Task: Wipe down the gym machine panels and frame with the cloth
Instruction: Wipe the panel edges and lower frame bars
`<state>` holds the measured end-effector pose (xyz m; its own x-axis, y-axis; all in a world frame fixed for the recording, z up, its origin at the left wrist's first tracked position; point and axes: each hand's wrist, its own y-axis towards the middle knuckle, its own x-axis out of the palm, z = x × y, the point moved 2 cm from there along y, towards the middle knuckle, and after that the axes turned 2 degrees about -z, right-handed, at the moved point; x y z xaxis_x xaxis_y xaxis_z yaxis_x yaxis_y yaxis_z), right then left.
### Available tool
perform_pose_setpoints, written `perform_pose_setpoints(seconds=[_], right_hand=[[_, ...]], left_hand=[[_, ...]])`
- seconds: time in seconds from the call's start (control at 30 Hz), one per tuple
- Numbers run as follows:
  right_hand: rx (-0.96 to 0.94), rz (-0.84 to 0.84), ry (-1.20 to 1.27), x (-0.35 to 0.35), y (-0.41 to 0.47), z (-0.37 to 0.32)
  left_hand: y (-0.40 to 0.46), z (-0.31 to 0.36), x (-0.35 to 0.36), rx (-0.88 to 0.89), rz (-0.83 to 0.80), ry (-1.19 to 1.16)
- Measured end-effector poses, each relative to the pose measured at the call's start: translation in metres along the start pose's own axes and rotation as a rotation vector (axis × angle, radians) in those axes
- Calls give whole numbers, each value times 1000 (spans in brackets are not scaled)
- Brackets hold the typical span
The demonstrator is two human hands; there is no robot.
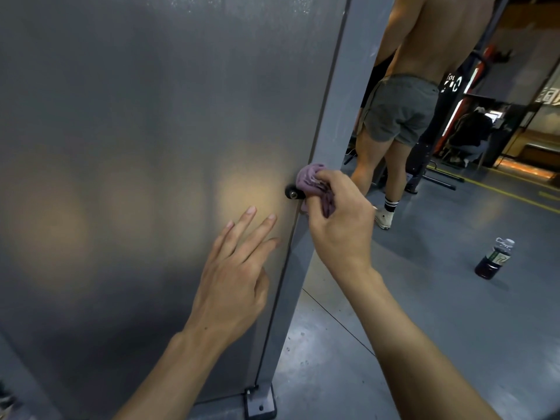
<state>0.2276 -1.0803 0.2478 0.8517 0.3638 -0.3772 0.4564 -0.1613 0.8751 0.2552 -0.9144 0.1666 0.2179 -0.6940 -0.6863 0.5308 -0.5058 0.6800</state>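
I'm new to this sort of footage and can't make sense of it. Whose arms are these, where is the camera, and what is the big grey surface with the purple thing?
The camera sits on a person's head, looking forward and down, so the two bare arms are that person's own. The big grey sheet is a gym machine panel, edged by a grey frame post. The right hand grips a bunched purple cloth against a small black knob at the panel's edge. The left hand is open, with its fingers spread at the panel. Behind, another person stands on the grey floor, where a dark bottle also stands.
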Motion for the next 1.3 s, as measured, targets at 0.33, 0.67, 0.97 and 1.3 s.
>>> perform_pose_setpoints(seconds=[0.33, 0.67, 0.97, 1.3], right_hand=[[-123, -118, -232, -30, 28, 21], [-114, -176, -282, -25, 13, 19], [11, -323, -210, -9, -42, 38], [319, -551, -44, -12, -79, 56]], left_hand=[[-1, 0, -2, 4, 6, -35], [-2, -1, -5, 17, 1, -57], [-6, -5, -4, 57, -59, -20], [-30, -17, 14, 169, -265, 107]])
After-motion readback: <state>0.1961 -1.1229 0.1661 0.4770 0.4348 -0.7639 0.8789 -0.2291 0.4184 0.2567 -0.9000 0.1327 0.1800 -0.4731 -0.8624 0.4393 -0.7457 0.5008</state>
